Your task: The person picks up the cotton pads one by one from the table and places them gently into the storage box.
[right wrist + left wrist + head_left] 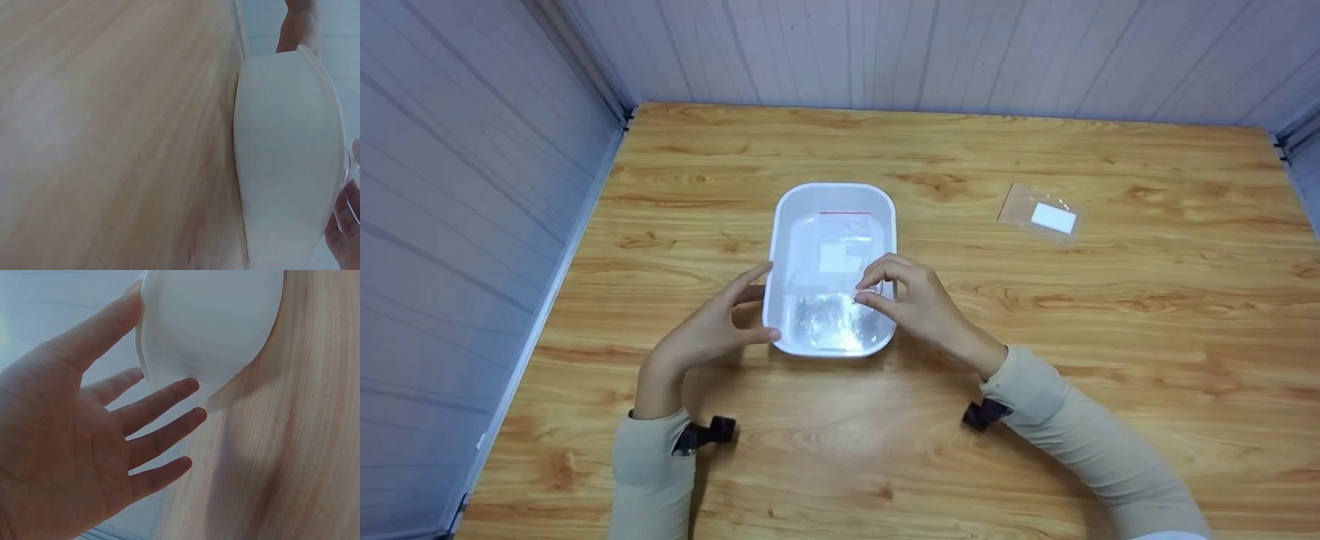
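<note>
A white plastic bin point(831, 346) stands on the table. Inside lies a clear zip bag point(844, 225) with a red line along its far edge and a white rectangle within; glare covers the bin's near floor. My left hand point(701, 334) touches the bin's left rim, thumb over the edge; in the left wrist view its fingers point(163, 441) are spread and fairly straight. Over the bin's right side, my right hand point(919, 300) pinches clear plastic film between thumb and index finger. The right wrist view shows this film point(347, 163) by the rim, mostly cut off.
Another clear zip bag point(1014, 206) with a white rectangular piece point(1054, 218) inside lies to the right on the wooden table point(1110, 315). Pale panel walls point(885, 52) stand behind and at the left. A dark wrist camera point(705, 433) sits on each sleeve.
</note>
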Tool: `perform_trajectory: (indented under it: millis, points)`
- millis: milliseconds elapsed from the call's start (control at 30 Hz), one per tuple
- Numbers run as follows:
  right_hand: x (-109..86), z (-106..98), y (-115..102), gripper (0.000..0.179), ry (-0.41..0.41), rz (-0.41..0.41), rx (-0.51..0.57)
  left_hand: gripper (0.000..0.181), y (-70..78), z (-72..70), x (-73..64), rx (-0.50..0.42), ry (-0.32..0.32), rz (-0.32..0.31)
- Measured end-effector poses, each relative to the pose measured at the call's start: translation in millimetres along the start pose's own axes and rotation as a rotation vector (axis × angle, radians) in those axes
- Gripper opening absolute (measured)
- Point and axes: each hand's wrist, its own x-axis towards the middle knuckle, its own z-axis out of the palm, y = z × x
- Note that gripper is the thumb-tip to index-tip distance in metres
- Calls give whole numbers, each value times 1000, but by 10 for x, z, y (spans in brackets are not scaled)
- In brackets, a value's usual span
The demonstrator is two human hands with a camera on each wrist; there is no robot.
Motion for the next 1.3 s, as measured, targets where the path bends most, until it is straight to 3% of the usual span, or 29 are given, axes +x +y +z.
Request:
perform_trajectory:
  millis: [267, 600, 1300]
  points:
    - [-17, 36, 294, 14, -5, -2, -12, 96, 24, 1, 0, -4, -1, -16]
    - [-24, -1, 321, 15, -2, -49, 10, 97, 8, 4, -12, -37, -7, 19]
    - [28, -397, 365, 18, 122, 54, -70, 97, 6, -4, -7, -16, -6, -17]
